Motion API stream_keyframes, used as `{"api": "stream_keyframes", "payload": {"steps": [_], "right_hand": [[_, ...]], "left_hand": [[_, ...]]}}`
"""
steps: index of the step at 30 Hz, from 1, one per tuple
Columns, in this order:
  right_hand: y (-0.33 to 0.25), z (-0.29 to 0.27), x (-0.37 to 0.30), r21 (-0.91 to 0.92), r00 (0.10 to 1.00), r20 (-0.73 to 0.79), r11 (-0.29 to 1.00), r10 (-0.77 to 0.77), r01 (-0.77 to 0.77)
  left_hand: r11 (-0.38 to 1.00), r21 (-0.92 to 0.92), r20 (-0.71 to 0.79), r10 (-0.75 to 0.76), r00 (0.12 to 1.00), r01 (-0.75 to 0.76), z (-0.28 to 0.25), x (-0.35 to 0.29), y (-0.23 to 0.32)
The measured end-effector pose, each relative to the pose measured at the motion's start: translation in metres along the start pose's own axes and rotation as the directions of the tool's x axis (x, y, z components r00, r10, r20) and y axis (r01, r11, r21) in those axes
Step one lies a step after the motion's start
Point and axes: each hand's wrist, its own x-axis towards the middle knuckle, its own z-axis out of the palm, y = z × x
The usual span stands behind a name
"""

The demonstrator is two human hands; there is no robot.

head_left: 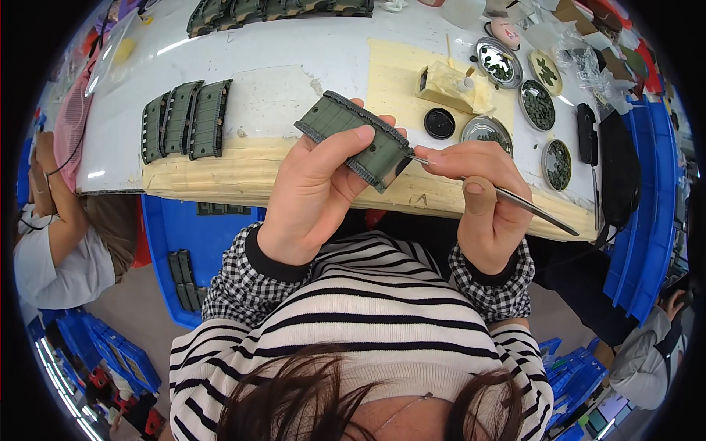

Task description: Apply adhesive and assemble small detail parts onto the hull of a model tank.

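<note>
In my left hand (312,180) is a green, ribbed, slightly curved plastic part (353,136) with dark toothed long edges and a brown camouflage patch at one end. My thumb presses on its face and the fingers curl behind it. Slim metal tweezers (533,208) are gripped in my right hand (485,187). Their tip meets the right end of the green part; whether a small piece sits in the tip is too small to tell. Three similar green parts (176,121) stand side by side on the table to the left.
Round dishes of small dark green pieces (537,105) stand at the right, near a black round lid (440,123) and a tape-wrapped block (452,87). More camouflage parts (279,11) lie at the far edge. A blue bin (165,228) sits below the table's left; co-workers are at both sides.
</note>
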Motion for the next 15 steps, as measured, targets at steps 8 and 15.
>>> {"api": "stream_keyframes", "payload": {"steps": [8,15], "right_hand": [[-0.0009,-0.0013,0.0022,-0.080,0.998,0.031,0.995,-0.052,0.055],[-0.0022,0.0030,0.0002,-0.110,0.999,0.007,0.993,-0.047,0.047]], "left_hand": [[1.000,-0.007,-0.005,0.007,1.000,-0.007,-0.0005,-0.0002,-0.0010],[1.000,-0.016,-0.024,0.008,1.000,-0.008,-0.0002,0.0002,-0.0036]]}}
